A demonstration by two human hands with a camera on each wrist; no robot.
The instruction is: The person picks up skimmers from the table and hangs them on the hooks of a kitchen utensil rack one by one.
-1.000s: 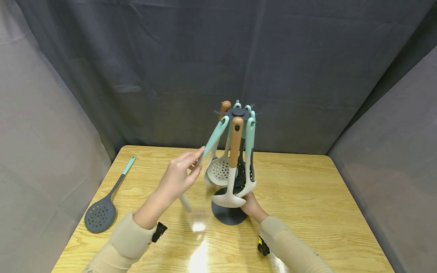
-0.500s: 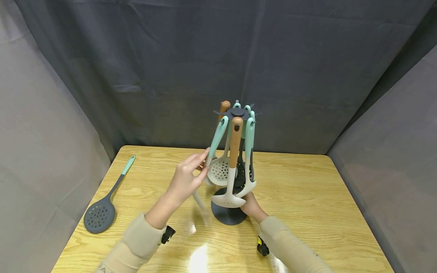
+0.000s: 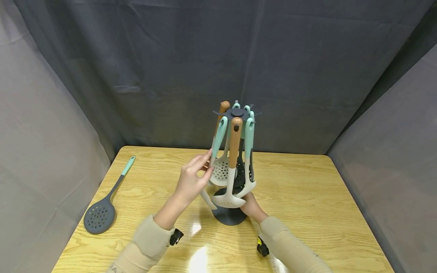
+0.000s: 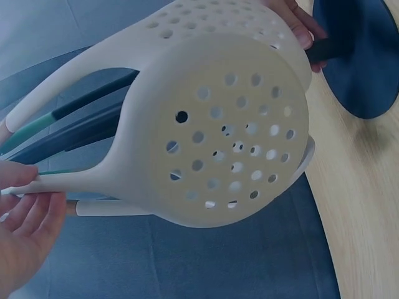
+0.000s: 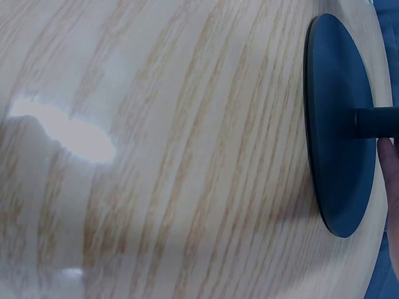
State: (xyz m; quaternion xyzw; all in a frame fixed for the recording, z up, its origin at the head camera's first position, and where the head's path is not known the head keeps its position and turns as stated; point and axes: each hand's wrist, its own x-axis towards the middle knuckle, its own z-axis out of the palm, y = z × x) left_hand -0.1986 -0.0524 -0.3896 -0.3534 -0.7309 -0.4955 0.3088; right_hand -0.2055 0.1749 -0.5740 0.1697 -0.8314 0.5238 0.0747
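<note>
My left hand (image 3: 191, 178) pinches a skimmer (image 4: 211, 132) with a mint handle and a white, round, holed head, below the mint part. Its handle top overlaps a hook of the dark utensil stand (image 3: 237, 113). In the head view the skimmer's head shows edge-on, left of the stand's round base (image 3: 228, 218). My right hand (image 3: 252, 206) grips the stand's post low down, partly hidden by hanging utensils; the right wrist view shows its fingers at the post. A wooden-handled white slotted ladle (image 3: 235, 144) hangs in front, beside a mint-handled white ladle (image 3: 249, 136).
A dark grey skimmer (image 3: 99, 216) with a mint handle lies at the left of the wooden table (image 3: 293, 189). Another white holed skimmer (image 3: 220, 170) and dark holed utensils hang at the stand's back. Grey cloth (image 3: 191, 76) encloses the table's back and sides.
My left hand has moved right, bringing the skimmer's lower end in toward the stand, so it hangs more upright. My right hand has stayed on the post.
</note>
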